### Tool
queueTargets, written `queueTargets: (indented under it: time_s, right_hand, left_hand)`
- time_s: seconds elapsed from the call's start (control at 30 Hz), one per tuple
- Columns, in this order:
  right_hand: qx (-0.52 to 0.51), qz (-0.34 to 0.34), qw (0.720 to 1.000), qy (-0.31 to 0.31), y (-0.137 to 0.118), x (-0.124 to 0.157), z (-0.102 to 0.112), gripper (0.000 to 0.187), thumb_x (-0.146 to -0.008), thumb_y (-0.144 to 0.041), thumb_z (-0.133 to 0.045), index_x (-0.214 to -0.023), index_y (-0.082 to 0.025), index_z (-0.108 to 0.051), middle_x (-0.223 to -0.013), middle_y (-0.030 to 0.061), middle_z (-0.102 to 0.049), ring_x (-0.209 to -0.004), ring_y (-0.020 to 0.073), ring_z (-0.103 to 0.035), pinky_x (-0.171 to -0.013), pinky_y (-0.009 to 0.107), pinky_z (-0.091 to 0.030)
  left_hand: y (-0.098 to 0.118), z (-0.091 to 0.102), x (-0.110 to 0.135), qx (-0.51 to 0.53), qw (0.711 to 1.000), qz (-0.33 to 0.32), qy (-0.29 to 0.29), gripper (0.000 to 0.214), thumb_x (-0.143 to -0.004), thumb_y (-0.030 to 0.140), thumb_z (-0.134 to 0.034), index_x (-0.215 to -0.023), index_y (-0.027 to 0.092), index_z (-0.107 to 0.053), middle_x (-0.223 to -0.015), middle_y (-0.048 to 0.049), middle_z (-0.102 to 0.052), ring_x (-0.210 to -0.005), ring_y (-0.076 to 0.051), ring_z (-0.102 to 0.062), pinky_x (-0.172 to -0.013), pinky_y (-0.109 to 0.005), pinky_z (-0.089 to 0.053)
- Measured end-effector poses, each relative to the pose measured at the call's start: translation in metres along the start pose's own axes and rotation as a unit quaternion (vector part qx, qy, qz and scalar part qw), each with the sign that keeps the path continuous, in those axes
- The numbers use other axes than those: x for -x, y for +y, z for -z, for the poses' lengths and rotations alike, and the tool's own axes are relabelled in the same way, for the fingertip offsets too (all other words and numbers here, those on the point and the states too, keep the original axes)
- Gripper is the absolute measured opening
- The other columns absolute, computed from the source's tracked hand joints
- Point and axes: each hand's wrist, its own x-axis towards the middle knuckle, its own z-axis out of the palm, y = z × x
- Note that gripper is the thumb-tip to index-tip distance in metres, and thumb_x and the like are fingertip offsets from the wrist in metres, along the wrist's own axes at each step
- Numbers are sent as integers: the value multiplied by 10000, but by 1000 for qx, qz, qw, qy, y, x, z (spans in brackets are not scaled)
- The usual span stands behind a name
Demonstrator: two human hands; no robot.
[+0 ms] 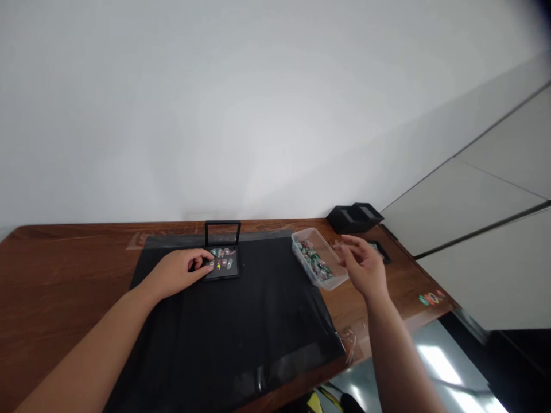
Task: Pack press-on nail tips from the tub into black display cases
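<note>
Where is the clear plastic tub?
In the head view, the clear plastic tub is right of centre, at the upper right edge of the black mat, just left of the right hand.

A brown table (55, 275) stands against a white wall (241, 103). Small stickers (433, 298) (one green, others reddish) dot its right end; pale panels (495, 264) rise beyond, above a glossy floor (433, 334).

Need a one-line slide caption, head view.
Left hand at an open black case of small glossy pieces on a black mat; right hand beside a clear plastic tub.
</note>
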Motion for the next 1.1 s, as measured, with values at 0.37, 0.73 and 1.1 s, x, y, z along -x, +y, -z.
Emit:
queueTargets:
  time_s: [0.37,0.73,1.1]
  right_hand:
    - [90,11,992,-90,-40,20,-19,566,-955,-333,-521,-1498,-200,-432,-971,72,-796,-647,188,-707,-670,318,-543]
    - [100,106,949,-279,-107,42,-130,210,-983,-247,-466,-1057,-248,-663,-784,-10,-701,-664,151,-613,-614,249,-378]
    - [-122,9,933,-338,-75,42,-195,178,-928,-297,-562,-1019,-201,-681,-680,-12,-697,-586,122,-576,-580,220,-405]
  left_hand:
    - [-1,-1,0,-1,1000,-7,2,406,-877,552,-548,-1083,264,-747,-717,24,-623,-644,-163,-540,-605,-266,-359]
    - [4,2,2,6,1000,-10,7,379,-866,516,-557,-1069,262,-751,-721,19,-631,-650,-169,-562,-612,-271,-367]
    - [6,3,0,6,1000,-7,3,345,-882,506,-576,-1070,278,-754,-705,32,-618,-623,-157,-545,-596,-271,-340]
